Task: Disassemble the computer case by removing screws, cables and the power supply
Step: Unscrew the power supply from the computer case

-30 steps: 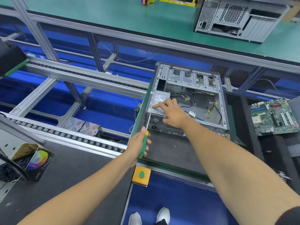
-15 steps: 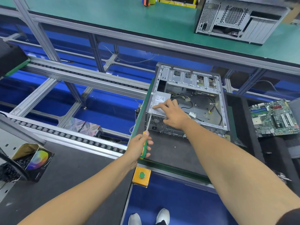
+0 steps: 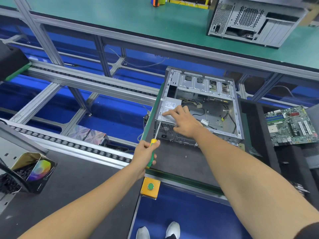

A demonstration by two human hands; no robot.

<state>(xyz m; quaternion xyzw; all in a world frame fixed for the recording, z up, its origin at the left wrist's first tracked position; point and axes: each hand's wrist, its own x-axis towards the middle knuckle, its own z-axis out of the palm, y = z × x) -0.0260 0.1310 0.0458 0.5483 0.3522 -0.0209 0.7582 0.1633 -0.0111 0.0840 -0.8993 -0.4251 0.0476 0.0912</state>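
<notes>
Computer case (image 3: pixel 203 107), side panel off, lay on a dark mat just right of the frame's centre, its rear face turned toward the person. Inside, at the case's near-left corner, sat the grey power supply (image 3: pixel 170 107), loose cables (image 3: pixel 198 106) trailing from it across the bare floor of the case. The right hand (image 3: pixel 183 122) rested on top of the supply, fingers spread and fairly straight, pressing down. The left hand (image 3: pixel 145 152) was wrapped round the green and yellow handle of a screwdriver (image 3: pixel 154 144), whose shaft ran up to the rear panel's upper-left corner; the screw itself was too small to make out.

To do this well, the tip probably needed to sit square in the screw head, pushed firmly along the shaft while turning, with the right hand stopping the supply from shifting. A green motherboard (image 3: pixel 291 125) lay at the right edge.
</notes>
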